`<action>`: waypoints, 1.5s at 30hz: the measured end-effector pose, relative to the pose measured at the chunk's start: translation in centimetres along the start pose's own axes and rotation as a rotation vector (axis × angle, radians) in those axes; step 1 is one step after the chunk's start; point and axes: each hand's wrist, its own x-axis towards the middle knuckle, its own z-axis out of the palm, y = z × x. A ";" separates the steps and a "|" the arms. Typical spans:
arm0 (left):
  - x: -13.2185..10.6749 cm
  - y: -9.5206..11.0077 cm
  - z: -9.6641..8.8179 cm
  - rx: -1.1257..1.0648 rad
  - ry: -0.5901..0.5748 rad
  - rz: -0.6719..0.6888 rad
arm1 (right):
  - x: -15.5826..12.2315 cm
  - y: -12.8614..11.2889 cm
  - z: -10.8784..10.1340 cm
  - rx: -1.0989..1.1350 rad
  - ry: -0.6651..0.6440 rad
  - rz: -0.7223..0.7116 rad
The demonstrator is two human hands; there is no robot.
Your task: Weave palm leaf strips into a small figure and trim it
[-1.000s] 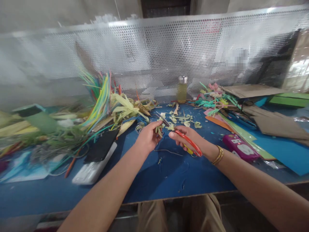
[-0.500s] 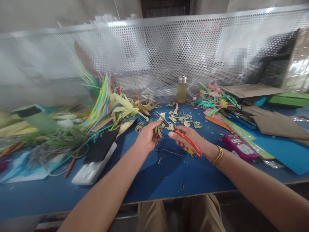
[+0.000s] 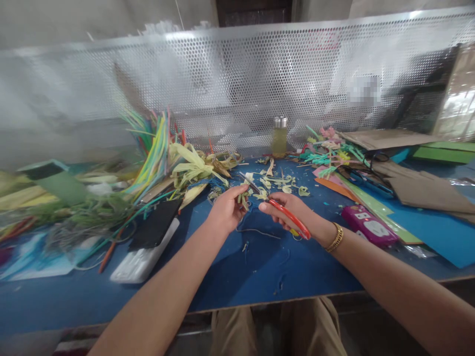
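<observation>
Red-handled scissors (image 3: 288, 217) are gripped in my right hand (image 3: 282, 210), the fingers wrapped round the handles. Their blades point forward and left, to just beside my left hand (image 3: 224, 210). Between the thumb and fingers of that left hand is a small pale-green strip of husk or leaf (image 3: 243, 201), partly hidden by the fingers. Curled pale cuttings (image 3: 287, 189) lie just beyond both hands on the blue table (image 3: 237, 277). A thin string (image 3: 260, 232) lies beneath the hands.
Left are a pale husk bundle (image 3: 193, 163), coloured strips (image 3: 158, 153), a black phone-like slab (image 3: 158, 225) and a white box (image 3: 144, 262). A bottle (image 3: 280, 138) stands before the perforated metal panel (image 3: 237, 74). Right lie a purple case (image 3: 367, 226), coloured sheets (image 3: 434, 237) and cardboard (image 3: 426, 190).
Both hands stay almost in the same place. Less of the scissors' yellow inner handle shows below my right hand, and the fingers there have shifted slightly.
</observation>
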 end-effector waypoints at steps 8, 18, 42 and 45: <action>0.0 0.3 0.0 -0.033 0.018 0.015 | 0.5 0.9 -0.4 -0.034 0.020 -0.009; 0.3 -0.3 -0.4 0.039 -0.145 0.007 | 0.2 0.0 -0.4 0.119 0.144 -0.133; 0.1 -1.3 -0.2 0.267 -0.128 0.087 | 1.9 1.1 -0.3 0.495 0.378 -0.360; 0.1 -1.2 -0.3 0.215 -0.126 0.095 | 1.9 1.5 -0.2 0.502 0.336 -0.345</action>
